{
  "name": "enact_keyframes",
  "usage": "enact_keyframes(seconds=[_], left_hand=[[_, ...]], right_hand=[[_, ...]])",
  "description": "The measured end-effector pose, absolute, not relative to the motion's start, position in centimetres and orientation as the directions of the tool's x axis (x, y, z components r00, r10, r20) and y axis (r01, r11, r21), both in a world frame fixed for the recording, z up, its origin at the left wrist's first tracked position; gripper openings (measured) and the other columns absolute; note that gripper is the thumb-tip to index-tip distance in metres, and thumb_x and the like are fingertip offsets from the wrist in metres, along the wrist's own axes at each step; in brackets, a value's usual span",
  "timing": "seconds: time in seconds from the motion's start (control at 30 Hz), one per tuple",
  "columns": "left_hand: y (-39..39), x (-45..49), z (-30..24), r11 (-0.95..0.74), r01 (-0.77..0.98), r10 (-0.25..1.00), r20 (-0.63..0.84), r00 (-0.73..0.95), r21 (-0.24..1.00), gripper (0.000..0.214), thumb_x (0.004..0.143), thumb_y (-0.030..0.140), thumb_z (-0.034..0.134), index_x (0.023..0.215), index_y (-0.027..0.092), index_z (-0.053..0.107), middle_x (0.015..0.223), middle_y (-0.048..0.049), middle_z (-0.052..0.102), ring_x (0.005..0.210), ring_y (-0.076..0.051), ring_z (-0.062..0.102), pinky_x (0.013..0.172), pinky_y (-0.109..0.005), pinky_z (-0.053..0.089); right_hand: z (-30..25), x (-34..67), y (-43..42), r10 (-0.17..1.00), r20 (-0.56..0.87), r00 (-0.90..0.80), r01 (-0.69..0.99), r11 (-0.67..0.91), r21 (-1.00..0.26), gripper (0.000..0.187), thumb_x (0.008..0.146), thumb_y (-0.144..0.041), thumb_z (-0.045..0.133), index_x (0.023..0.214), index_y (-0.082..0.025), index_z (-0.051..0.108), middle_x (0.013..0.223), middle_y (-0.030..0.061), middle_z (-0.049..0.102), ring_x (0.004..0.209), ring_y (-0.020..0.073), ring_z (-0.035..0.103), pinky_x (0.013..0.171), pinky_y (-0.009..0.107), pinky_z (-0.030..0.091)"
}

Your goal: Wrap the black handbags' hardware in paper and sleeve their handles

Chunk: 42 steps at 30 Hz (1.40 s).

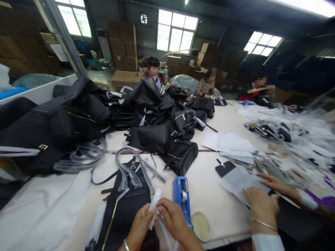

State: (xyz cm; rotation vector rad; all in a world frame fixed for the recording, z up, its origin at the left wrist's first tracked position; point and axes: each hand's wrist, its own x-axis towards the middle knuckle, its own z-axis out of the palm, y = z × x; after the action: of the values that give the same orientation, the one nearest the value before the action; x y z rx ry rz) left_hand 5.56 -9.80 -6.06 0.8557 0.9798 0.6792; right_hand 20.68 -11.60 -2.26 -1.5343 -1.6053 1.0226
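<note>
Fingers [165,204], head view: left hand [142,222] and right hand [174,216] pinch a white strip [156,199], seemingly to steady it between them. Strip is above the bag [129,208], near the table's [216,200] front edge, presumably for comfortable working. Dispenser [179,190] stands just beside, likely for easy reach.

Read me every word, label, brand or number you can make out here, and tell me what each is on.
No text can be read anywhere in this view.
Blue tape dispenser: none legible.
White strip: none legible.
Nearest black zipped bag: none legible.
Paper sheets: none legible.
Stacked cardboard cartons: any marks are too small and blurred to read.
</note>
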Motion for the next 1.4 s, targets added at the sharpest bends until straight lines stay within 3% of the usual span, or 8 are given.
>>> enact_keyframes(seconds=[0.17,0.3,0.43,0.6,0.87,0.97,1.17,1.4], left_hand=[[-10.0,5.4,-5.7,0.502,-0.133,0.810,-0.410,0.419,0.855,0.036,0.081,0.043,0.059,0.097,0.012,0.059,0.062,0.0031,0.053,0.053,-0.009,0.043,0.052,-0.021,0.033],[-10.0,5.2,-4.9,0.522,-0.129,0.792,-0.424,0.440,0.843,0.036,0.080,0.043,0.060,0.099,0.012,0.058,0.063,0.0024,0.054,0.055,-0.010,0.045,0.054,-0.022,0.033],[-9.7,5.0,-4.4,0.533,-0.108,0.768,-0.425,0.479,0.839,0.036,0.082,0.044,0.057,0.099,0.013,0.058,0.062,0.0022,0.055,0.054,-0.010,0.046,0.053,-0.022,0.033],[-9.3,4.9,-4.6,0.520,-0.048,0.747,-0.427,0.510,0.853,0.039,0.081,0.050,0.056,0.096,0.014,0.058,0.063,0.0010,0.057,0.054,-0.011,0.048,0.052,-0.022,0.033],[-9.4,5.9,-4.4,0.447,0.087,0.792,-0.439,0.424,0.890,0.036,0.083,0.052,0.052,0.085,0.016,0.056,0.057,0.0022,0.056,0.050,-0.012,0.050,0.049,-0.022,0.037],[-9.3,6.3,-4.9,0.553,0.007,0.765,-0.511,0.393,0.833,0.040,0.082,0.056,0.051,0.081,0.016,0.056,0.050,0.0031,0.053,0.044,-0.010,0.045,0.043,-0.020,0.032],[-8.7,6.0,-5.3,0.757,-0.295,0.648,-0.610,0.456,0.583,0.037,0.078,0.054,0.058,0.078,0.016,0.057,0.040,0.0074,0.041,0.035,-0.007,0.030,0.040,-0.022,0.032],[-8.1,4.9,-5.5,0.850,-0.276,0.518,-0.617,0.592,0.448,0.031,0.080,0.047,0.060,0.079,0.016,0.058,0.042,0.0088,0.038,0.035,-0.005,0.026,0.040,-0.021,0.028]], right_hand=[[-2.4,21.0,-11.0,0.981,-0.068,-0.181,0.618,0.060,-0.784,0.018,0.087,-0.016,0.046,0.091,-0.022,0.061,0.086,0.0005,0.066,0.080,0.0149,0.061,0.072,0.022,0.039],[-2.3,21.0,-10.7,0.975,-0.116,-0.188,0.624,0.028,-0.781,0.014,0.085,-0.015,0.046,0.094,-0.022,0.056,0.082,0.0000,0.065,0.077,0.0152,0.061,0.068,0.022,0.038],[-2.8,21.0,-10.5,0.979,-0.194,-0.057,0.498,-0.140,-0.856,0.032,0.078,-0.013,0.054,0.107,-0.022,0.043,0.065,-0.0066,0.056,0.062,0.0135,0.057,0.060,0.021,0.037],[-3.9,21.1,-10.7,0.974,-0.227,0.002,0.279,-0.218,-0.935,0.035,0.079,-0.015,0.055,0.110,-0.023,0.039,0.064,-0.0086,0.052,0.060,0.0126,0.055,0.060,0.022,0.038],[-3.3,21.6,-10.8,0.979,-0.204,0.025,0.277,-0.203,-0.939,0.032,0.080,-0.020,0.057,0.108,-0.023,0.043,0.075,-0.0060,0.055,0.061,0.0119,0.053,0.060,0.023,0.039],[-3.9,21.1,-11.0,0.982,-0.183,0.048,0.271,-0.189,-0.944,0.030,0.081,-0.019,0.057,0.108,-0.024,0.044,0.075,-0.0057,0.055,0.065,0.0128,0.055,0.063,0.023,0.040],[-7.0,18.9,-11.5,0.989,-0.111,0.093,0.215,-0.129,-0.968,0.030,0.088,-0.025,0.050,0.116,-0.025,0.042,0.083,-0.0025,0.059,0.072,0.0146,0.058,0.068,0.024,0.043],[-6.6,20.0,-11.0,0.999,-0.035,-0.010,0.313,-0.030,-0.949,0.028,0.089,-0.024,0.050,0.116,-0.025,0.048,0.088,-0.0018,0.061,0.078,0.0142,0.059,0.072,0.022,0.044]])
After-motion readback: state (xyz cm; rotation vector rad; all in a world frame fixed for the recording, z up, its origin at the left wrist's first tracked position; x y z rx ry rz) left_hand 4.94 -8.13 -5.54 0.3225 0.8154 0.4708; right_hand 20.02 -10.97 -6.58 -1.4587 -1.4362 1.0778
